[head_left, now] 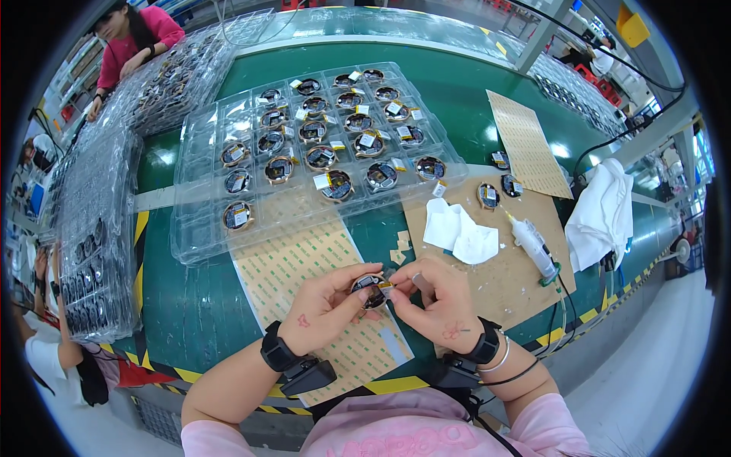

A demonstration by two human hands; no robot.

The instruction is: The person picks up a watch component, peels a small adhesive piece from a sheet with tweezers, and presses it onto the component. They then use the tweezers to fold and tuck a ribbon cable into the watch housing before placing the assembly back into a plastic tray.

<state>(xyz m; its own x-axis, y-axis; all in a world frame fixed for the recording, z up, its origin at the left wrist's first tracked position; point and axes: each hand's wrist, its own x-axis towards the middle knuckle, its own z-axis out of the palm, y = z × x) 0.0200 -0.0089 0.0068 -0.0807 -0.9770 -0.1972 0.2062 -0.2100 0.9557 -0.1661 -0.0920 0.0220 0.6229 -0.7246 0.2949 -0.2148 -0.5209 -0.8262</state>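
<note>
Low over the printed adhesive sheet, my left hand [324,308] grips a round watch case [367,289] with dark electronics inside and a copper-coloured rim. My right hand [443,305] meets it from the right, thumb and forefinger pinched on a small yellow-edged tab [384,287] at the case's side. Something small and greyish shows between the right fingers; its kind is unclear. Beneath both hands lies the tan adhesive sheet [293,263] with rows of green print. Small tan squares [399,245] lie just beyond my hands.
Clear plastic trays [199,209] hold several round watch cases ahead. On a brown board [525,293] at right are white wipes [461,232], a glue syringe [533,247] and loose watch cases [488,196]. A white cloth [603,217] hangs beyond. Stacked trays [99,198] and a co-worker [137,42] are left.
</note>
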